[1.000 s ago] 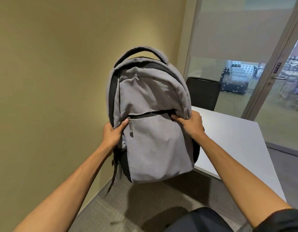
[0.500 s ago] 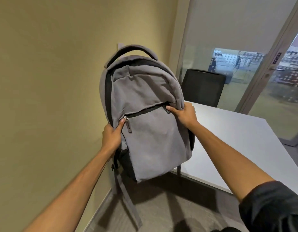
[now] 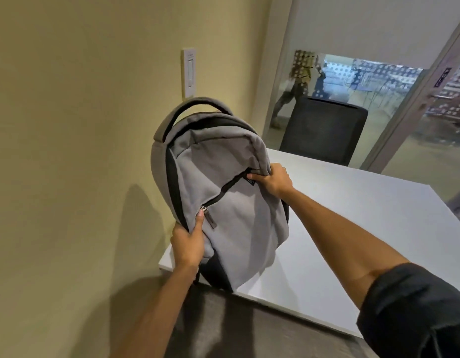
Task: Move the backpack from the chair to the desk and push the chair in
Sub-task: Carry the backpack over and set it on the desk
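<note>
You hold the backpack over the desk corner.
Your left hand and right hand both grip its sides.

The backpack is grey fabric with black side panels, a black zip line across its front pocket and a padded carry loop on top. It stands roughly upright, tilted a little, over the near left corner of the white desk; its base seems to touch the desk edge, though that contact is hidden. A black chair stands at the desk's far side.
</note>
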### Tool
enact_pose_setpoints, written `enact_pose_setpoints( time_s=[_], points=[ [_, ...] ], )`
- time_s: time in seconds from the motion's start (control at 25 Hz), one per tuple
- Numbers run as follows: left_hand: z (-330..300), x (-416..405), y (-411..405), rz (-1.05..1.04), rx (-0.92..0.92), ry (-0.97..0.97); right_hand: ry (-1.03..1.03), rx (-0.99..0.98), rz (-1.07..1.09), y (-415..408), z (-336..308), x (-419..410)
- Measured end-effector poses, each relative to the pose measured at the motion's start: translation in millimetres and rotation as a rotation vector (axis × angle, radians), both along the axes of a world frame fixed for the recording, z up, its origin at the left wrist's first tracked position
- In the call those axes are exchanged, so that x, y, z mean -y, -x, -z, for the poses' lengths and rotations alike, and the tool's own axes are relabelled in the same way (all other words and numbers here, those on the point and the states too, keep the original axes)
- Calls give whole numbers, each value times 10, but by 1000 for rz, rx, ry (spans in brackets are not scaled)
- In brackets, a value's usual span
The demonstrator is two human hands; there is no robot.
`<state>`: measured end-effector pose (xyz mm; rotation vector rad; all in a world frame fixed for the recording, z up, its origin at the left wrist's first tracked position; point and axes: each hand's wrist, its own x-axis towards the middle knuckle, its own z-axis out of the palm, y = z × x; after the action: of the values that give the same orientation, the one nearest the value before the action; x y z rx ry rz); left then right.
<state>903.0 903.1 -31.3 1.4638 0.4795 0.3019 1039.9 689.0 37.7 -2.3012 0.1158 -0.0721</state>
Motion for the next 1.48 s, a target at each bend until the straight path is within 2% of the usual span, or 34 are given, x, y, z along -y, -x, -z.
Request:
enact_pose_setpoints(
  time_s=[0.2,0.48,0.76,0.96,1.12,1.2,1.36,1.48],
  points=[
    [249,-200,-403,21,-87,9,36,-44,-47,-672,282,-184],
    [409,-243,-837,-105,-162,96,25,-46,-123,-1413,427,-589],
    [508,-348,-895,-99,-158,47,141,-136,-182,-1530,512,-635],
    [441,-343,-738,-102,-122,-141,236,-26,-173,-1160,475,-527],
    [300,-227,-432,-112,-62,-229,283,-26,-235,-670,243,-256],
    [231,-99,-190,-159,-45,-231,279,-3,-265,-333,71,-104],
    [32,178,395,-251,82,-288,315,164,-307,542,-339,256],
    [-183,497,960,-162,177,-272,314,271,-312,1353,-596,632]
  ],
)
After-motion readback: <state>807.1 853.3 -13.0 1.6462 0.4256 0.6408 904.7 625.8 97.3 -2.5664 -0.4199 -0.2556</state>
